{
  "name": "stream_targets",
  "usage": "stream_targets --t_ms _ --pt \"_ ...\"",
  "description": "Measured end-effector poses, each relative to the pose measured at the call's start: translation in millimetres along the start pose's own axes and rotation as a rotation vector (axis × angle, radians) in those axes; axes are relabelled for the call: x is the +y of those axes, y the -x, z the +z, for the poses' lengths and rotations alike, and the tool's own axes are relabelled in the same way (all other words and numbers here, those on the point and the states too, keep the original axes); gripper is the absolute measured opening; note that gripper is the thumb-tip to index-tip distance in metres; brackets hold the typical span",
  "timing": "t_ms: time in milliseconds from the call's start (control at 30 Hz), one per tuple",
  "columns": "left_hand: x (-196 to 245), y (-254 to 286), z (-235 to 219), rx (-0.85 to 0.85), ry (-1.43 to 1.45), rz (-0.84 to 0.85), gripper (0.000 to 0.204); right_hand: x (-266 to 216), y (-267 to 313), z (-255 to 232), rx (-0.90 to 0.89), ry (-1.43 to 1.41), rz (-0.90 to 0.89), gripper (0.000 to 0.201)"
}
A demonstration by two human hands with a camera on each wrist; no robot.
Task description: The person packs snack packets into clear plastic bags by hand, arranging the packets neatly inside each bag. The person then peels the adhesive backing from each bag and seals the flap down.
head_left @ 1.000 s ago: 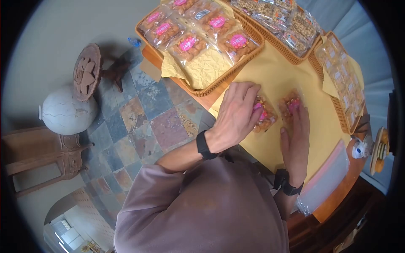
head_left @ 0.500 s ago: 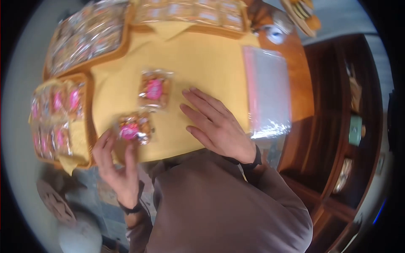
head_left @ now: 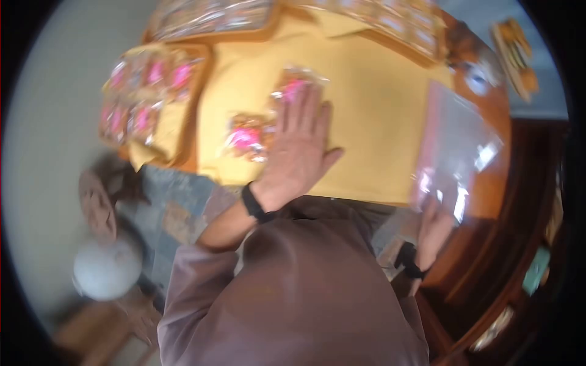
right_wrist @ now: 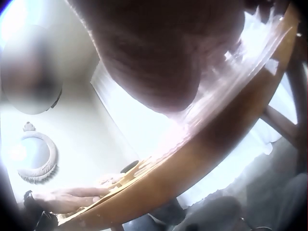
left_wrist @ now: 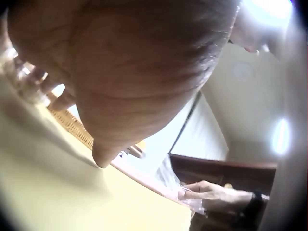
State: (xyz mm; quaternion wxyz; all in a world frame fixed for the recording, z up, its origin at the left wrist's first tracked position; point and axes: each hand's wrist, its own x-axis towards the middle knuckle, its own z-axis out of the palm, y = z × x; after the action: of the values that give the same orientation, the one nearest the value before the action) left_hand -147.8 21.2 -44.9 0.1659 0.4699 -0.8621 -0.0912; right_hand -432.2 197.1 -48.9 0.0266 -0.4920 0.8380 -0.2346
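Two clear packets of brown snacks with pink labels lie on the yellow cloth (head_left: 372, 122). My left hand (head_left: 299, 146) is spread with straight fingers beside the nearer packet (head_left: 245, 139), its fingers overlapping the farther packet (head_left: 293, 85). To the right, my right hand (head_left: 433, 229) is at the near end of a stack of clear plastic bags (head_left: 448, 131). Its fingertips are partly hidden by the plastic. In the left wrist view, the right hand (left_wrist: 214, 196) pinches the edge of a plastic bag (left_wrist: 168, 175) between thumb and fingers.
A wicker tray (head_left: 198, 97) of pink-labelled packets stands on the left. Two more trays of packets line the back, one being the right-hand tray (head_left: 409, 53). A wooden shelf unit (head_left: 519, 201) stands right of the table, whose wooden edge (head_left: 497, 189) curves past the bags.
My left hand has moved from the tray-side packet to lie flat by both packets. My right hand has gone from above the cloth to the plastic bags, whose top sheet is skewed. The head view turned.
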Motion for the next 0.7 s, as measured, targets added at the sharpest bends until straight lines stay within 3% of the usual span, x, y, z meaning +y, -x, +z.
stream_targets --t_ms 67,133,200,233,267,300,333,367,400,500,600,700 --pt "-6.5 5.8 -6.3 -0.016 0.163 0.007 0.077 10.0 0.1 -5.5 -0.047 -0.015 0.062 0.039" --pt "-29.6 16.8 -0.8 0.035 0.070 -0.008 0.075 1.5 -6.5 -7.7 -0.023 -0.174 0.105 0.039" --pt "-48.9 24.3 3.7 0.116 -0.037 -0.017 0.072 2.1 -4.8 -11.2 0.133 -0.392 0.230 0.038" --pt "-58.7 29.2 4.6 0.148 -0.072 -0.027 0.070 1.2 -7.4 -20.2 0.169 -0.373 0.332 0.034" --pt "-68.9 33.8 2.7 0.175 -0.020 -0.007 0.066 4.3 -11.3 -20.7 0.290 -0.394 0.303 0.035" --pt "-72.5 29.6 -2.7 0.227 0.131 -0.013 0.062 12.5 -15.9 -21.5 0.291 -0.361 0.291 0.037" --pt "-70.6 32.3 -8.7 0.191 0.264 -0.081 0.057 19.0 -19.1 -30.6 0.278 -0.328 0.281 0.040" --pt "-56.3 32.2 -22.6 0.163 0.250 -0.117 0.052 5.8 -24.5 -38.6 0.334 -0.514 0.213 0.042" --pt "-51.7 30.5 -24.0 0.162 0.277 -0.152 0.048 -2.5 -29.8 -44.8 0.367 -0.605 0.301 0.043" --pt "-35.0 24.1 -31.9 0.165 0.267 -0.051 0.041 30.1 -27.3 -54.7 0.415 -1.041 0.282 0.043" --pt "-23.6 21.3 -56.7 0.129 0.292 0.032 0.035 5.8 -30.9 -75.8 0.561 -1.183 0.313 0.043" --pt "-9.5 10.3 -51.8 0.115 0.426 0.099 0.031 21.0 -33.0 -91.2 0.662 -1.286 0.313 0.044"
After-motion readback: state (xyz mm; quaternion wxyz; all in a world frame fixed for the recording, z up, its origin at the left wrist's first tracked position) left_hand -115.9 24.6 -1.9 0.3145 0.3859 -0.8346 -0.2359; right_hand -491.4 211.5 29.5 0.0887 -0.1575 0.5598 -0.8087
